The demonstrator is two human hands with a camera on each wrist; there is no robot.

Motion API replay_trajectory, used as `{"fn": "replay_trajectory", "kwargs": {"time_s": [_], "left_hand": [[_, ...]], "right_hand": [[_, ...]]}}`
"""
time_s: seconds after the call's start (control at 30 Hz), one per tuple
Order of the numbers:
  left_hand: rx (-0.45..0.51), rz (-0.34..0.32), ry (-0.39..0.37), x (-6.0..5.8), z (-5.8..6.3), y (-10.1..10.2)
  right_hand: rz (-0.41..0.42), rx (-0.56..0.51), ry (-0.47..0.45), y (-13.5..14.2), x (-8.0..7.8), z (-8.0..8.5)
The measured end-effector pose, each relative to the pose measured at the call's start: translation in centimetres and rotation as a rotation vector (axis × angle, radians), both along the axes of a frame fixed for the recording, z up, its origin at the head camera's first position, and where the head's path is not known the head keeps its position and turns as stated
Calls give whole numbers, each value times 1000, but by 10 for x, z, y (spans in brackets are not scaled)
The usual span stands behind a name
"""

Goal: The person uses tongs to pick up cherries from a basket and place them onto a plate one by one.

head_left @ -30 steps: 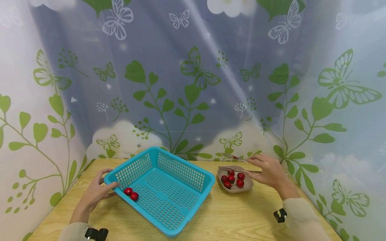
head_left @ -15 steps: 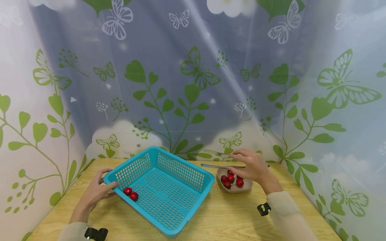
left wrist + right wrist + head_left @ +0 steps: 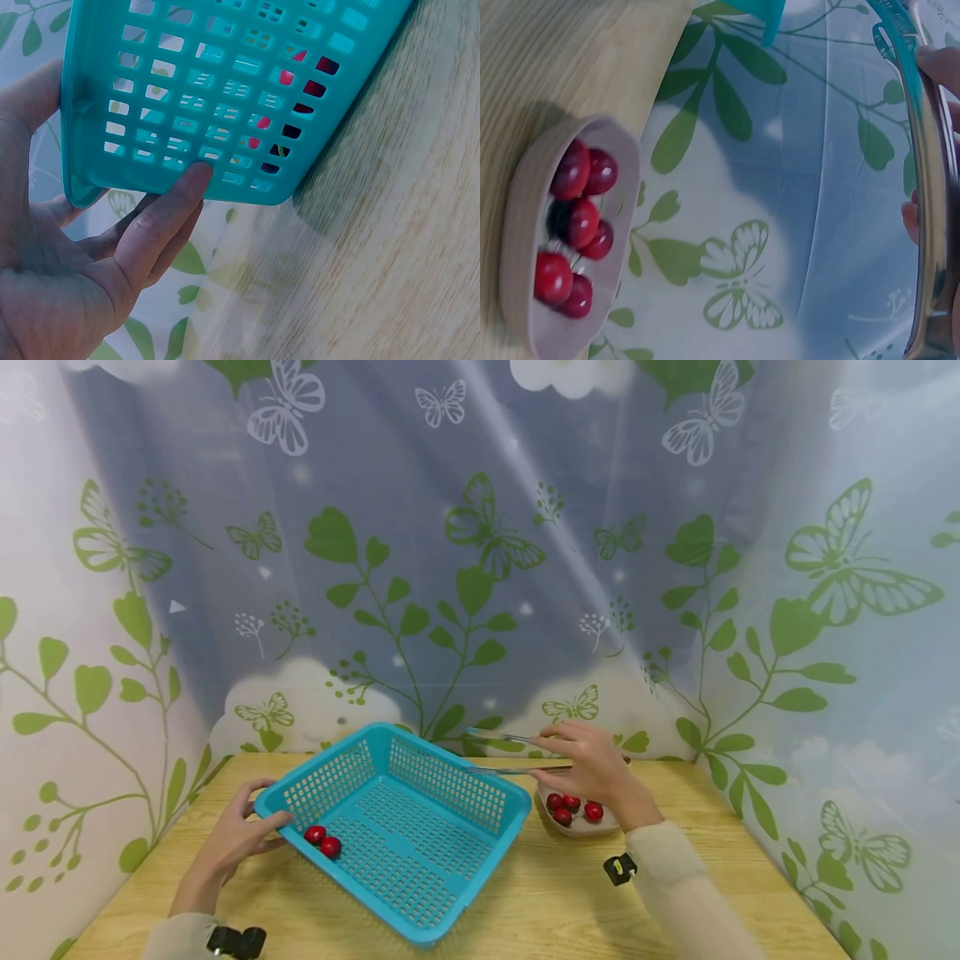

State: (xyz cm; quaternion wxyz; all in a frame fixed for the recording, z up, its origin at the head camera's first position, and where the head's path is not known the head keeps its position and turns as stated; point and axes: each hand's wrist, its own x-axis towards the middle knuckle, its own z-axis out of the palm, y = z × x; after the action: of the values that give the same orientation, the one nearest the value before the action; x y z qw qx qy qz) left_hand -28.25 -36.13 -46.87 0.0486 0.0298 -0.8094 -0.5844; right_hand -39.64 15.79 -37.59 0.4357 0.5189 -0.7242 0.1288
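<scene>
My left hand (image 3: 231,845) grips the left corner of a turquoise perforated plastic basket (image 3: 401,842), thumb over its rim; the left wrist view shows its fingers (image 3: 154,232) against the outer wall. Inside, near that hand, lie two red cherries (image 3: 331,847). My right hand (image 3: 592,768) holds metal tongs (image 3: 498,735) above the table, pointing left. Their two arms stand apart, with nothing seen between the tips, close to the basket's right back rim. Below and behind that hand sits a small beige dish (image 3: 517,232) with several red cherries (image 3: 577,221).
Basket and dish stand on a light wooden table (image 3: 547,902), the dish to the basket's right. A curtain (image 3: 420,610) printed with leaves and butterflies hangs just behind the table and along both sides.
My right hand has carried the spread tongs left, from over the dish to the basket's back right edge. Left hand, basket and its two cherries stay in place.
</scene>
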Motion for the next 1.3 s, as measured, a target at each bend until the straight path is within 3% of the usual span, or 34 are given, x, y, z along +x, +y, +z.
{"fn": "replay_trajectory", "kwargs": {"time_s": [0.57,0.9,1.3], "left_hand": [[26,-3,-16,-1,2,-2],[26,-9,-25,-2,1,-2],[27,-10,-3,-1,1,-1]], "right_hand": [[90,30,7,-57,1,12],[8,97,-34,-86,6,12],[20,77,-58,-128,6,18]]}}
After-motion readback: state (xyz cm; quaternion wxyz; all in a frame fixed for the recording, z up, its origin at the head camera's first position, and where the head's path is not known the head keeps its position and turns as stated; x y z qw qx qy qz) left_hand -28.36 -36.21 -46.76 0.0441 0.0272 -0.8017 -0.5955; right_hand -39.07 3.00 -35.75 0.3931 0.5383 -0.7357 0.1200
